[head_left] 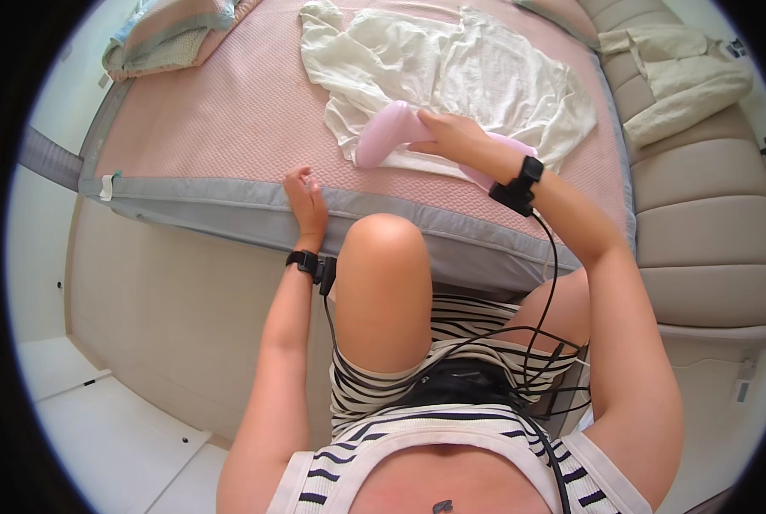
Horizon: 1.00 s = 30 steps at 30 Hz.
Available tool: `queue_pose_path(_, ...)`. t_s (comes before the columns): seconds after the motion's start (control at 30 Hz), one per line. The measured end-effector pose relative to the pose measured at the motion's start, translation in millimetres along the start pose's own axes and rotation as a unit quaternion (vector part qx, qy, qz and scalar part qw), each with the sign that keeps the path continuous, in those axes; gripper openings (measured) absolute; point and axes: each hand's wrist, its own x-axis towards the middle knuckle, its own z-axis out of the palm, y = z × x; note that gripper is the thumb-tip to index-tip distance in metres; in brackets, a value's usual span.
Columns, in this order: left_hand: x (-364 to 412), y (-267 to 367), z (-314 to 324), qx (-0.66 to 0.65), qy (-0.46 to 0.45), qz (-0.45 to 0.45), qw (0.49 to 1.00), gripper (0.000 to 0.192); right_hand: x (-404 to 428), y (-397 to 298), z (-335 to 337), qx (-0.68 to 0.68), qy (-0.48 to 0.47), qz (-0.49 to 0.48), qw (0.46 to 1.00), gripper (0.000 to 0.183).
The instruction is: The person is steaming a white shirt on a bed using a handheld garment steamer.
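Observation:
My right hand (452, 136) is closed around the narrow part of a glossy pink handheld appliance (383, 135), perhaps a garment steamer; its rounded head points left, and the rest of its body shows behind my wrist. The appliance is over the lower edge of a crumpled white garment (485, 64), spread on the pink quilted bed. Left of my raised knee, my left hand (306, 199) rests at the bed's near edge with its fingers loosely curled and nothing in them. Each wrist wears a black strap with a small device and a cable.
A beige garment (684, 77) lies over the padded headboard (704, 225) at the right. Folded bedding (171, 38) is at the bed's upper left. Black cables (553, 276) run from my wrists to a black pouch (466, 382) at my waist. White cabinets stand lower left.

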Motion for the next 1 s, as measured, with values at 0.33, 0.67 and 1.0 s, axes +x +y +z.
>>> queue_pose_path(0.33, 1, 18, 6, 0.231, -0.149, 0.268, 0.923, 0.026, -29, 20, 6, -0.051, -0.003, 0.026, 0.998, 0.046)
queue_pose_path(0.67, -7, -1, 4, 0.226, 0.002, 0.213, 0.951, 0.021, -27, 19, 4, -0.037, -0.008, 0.022, 0.999, 0.044)
queue_pose_path(1.0, -8, 12, 7, 0.25, -0.058, 0.215, 0.942, 0.023, -37, 18, 2, -0.022, 0.011, -0.011, 1.0, 0.043)
